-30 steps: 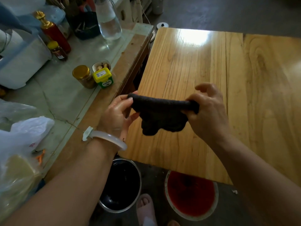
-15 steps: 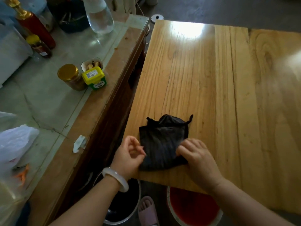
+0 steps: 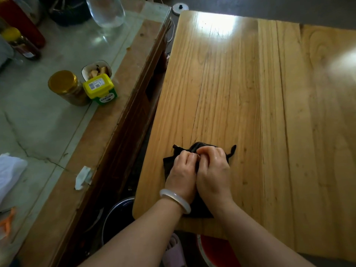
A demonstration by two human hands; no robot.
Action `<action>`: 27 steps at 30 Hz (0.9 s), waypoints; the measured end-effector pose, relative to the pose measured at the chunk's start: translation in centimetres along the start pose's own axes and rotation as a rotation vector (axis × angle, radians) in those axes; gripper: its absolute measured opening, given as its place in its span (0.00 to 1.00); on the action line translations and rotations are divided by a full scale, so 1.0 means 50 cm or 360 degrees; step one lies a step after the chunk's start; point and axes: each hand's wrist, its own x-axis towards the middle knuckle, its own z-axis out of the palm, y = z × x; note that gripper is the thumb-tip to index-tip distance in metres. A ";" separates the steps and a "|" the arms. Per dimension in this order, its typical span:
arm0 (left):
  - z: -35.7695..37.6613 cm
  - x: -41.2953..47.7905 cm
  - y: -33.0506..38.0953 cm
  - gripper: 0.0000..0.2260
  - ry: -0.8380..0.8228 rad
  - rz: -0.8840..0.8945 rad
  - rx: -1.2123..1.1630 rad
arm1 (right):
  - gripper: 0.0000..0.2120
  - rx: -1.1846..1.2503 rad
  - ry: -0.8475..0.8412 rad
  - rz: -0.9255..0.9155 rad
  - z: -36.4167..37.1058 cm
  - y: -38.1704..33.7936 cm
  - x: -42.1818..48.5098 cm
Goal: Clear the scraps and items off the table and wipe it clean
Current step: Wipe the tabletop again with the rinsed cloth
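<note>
Cloth [image 3: 169, 165] lies on table [image 3: 250, 93], pinched in curled fingers [image 3: 204, 151] of left hand [image 3: 181, 171] and right hand [image 3: 214, 170], jar [image 3: 65, 86] on nearby counter [image 3: 38, 124].

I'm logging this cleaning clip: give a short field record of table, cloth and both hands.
table: pale wood, glare at far end
cloth: dark, lying near the table's near left corner
left hand: fingers curled on cloth, bangle on wrist
right hand: fingers curled on cloth, beside left hand
counter at left: gold-lidded jar, yellow-lidded tub
</note>
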 end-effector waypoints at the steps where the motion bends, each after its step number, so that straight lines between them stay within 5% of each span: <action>1: 0.012 0.004 -0.007 0.11 0.0007 0.0021 0.0082 | 0.08 0.0017 0.0062 0.0032 0.021 0.010 0.007; 7: 0.032 -0.003 -0.022 0.13 0.0073 0.0108 0.0347 | 0.03 -0.0282 0.0065 -0.0402 0.046 0.093 0.016; 10: 0.030 0.011 -0.027 0.13 0.0000 0.0218 0.0526 | 0.17 -0.0547 -0.0063 -0.0600 0.034 0.110 0.019; 16: 0.020 0.020 -0.043 0.13 -0.0086 0.0418 0.0717 | 0.26 -0.0626 -0.0265 -0.0750 0.017 0.130 0.025; 27: 0.009 0.019 -0.046 0.12 -0.0168 0.0011 0.0461 | 0.26 -0.0749 -0.0330 -0.0873 -0.001 0.139 0.017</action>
